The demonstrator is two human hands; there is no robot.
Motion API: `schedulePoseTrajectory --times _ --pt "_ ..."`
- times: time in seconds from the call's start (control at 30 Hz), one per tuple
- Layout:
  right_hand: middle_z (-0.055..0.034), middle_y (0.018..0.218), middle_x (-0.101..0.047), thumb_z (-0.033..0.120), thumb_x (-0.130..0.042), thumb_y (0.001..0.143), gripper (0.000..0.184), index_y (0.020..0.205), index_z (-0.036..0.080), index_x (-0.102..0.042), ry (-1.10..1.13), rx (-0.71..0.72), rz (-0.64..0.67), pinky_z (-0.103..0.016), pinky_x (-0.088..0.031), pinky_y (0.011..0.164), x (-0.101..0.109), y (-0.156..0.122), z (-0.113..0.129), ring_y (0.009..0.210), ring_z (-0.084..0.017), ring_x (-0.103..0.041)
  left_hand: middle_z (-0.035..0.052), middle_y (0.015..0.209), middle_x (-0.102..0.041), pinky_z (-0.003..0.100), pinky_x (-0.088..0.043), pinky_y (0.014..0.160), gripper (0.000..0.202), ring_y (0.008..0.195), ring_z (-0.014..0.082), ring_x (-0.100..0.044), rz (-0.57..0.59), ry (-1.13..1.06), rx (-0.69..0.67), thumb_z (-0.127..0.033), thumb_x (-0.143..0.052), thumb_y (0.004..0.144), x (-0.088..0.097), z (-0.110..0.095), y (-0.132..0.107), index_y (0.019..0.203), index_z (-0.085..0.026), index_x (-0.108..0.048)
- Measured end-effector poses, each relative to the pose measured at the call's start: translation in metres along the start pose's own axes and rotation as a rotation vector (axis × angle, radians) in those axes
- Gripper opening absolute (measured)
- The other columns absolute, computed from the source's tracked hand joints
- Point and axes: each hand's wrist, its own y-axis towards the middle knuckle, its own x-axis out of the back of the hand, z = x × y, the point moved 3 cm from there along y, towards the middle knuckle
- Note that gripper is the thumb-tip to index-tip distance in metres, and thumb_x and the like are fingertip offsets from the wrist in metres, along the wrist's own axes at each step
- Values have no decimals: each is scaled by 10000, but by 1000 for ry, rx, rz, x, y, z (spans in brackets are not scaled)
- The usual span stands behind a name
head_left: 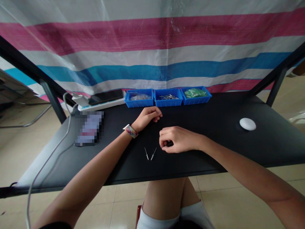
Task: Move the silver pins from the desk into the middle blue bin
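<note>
My left hand [147, 117] rests on the black table [214, 140] with its fingers curled under, just in front of the blue bins; I cannot make out anything in it. A patterned band sits on that wrist. My right hand [177, 139] lies near the table's middle with fingers curled around a small dark object [169, 144] that is mostly hidden. Two thin metal pins [150, 154] lie in a V shape on the table, just left of my right hand.
Three blue bins [168, 97] line the back edge, holding clear bags, metal pins and green parts. A power strip with a phone [106, 97] on it and a white cable lie at back left. A white round object [247, 124] sits at right. A striped tarp hangs behind.
</note>
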Motion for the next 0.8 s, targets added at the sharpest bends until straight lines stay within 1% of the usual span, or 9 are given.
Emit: schedulePoseTrajectory --times 0.07,0.17,0.27,0.33,0.43,0.57,0.7,0.8 --pt "-8 882 -615 143 -708 891 81 832 194 -690 76 -19 -94 -283 -463 728 5 0 -2 777 -140 -579 24 756 -643 246 -450 619 255 646 117 -548 -3 12 -5 -388 -693 885 0 0 0 820 -141 -697" --pt "10 796 -587 233 -720 899 69 855 208 -674 244 -108 -355 -267 -454 640 18 -1 -10 683 -127 -529 21 735 -630 253 -446 620 259 645 125 -547 6 32 -17 -396 -686 887 1 1 1 816 -147 -696" --pt "24 728 -619 332 -721 909 145 899 209 -644 461 -212 -620 -255 -458 560 30 -4 -25 587 -113 -537 21 725 -628 255 -448 618 266 643 130 -555 8 44 -9 -406 -681 888 1 2 2 825 -149 -702" --pt "10 739 -678 378 -748 883 212 900 205 -625 581 -225 -725 -260 -483 530 35 -5 -37 545 -113 -579 24 726 -635 255 -455 620 275 644 131 -563 8 52 5 -414 -674 889 2 1 2 838 -146 -710" --pt "-22 782 -748 396 -792 828 268 893 196 -625 680 -233 -786 -273 -528 526 37 -5 -57 533 -130 -647 33 730 -642 257 -470 627 324 649 135 -580 15 55 6 -450 -647 911 2 1 3 840 -141 -713" --pt "-34 819 -780 389 -805 794 283 896 190 -632 719 -270 -811 -261 -527 500 33 -3 -76 515 -132 -669 38 731 -640 257 -475 624 386 652 136 -589 13 60 12 -501 -634 931 1 2 4 836 -135 -716" --pt "-35 855 -790 371 -794 806 260 910 190 -639 704 -268 -801 -255 -534 513 28 -1 -79 536 -132 -686 27 725 -636 251 -472 621 342 647 129 -578 5 73 23 -475 -683 900 1 3 3 827 -142 -712" --pt "-32 863 -790 361 -787 812 241 907 192 -644 685 -265 -812 -257 -539 522 27 -2 -77 541 -123 -675 21 697 -621 253 -474 623 363 637 128 -570 -3 75 29 -488 -674 910 1 3 3 786 -148 -693"
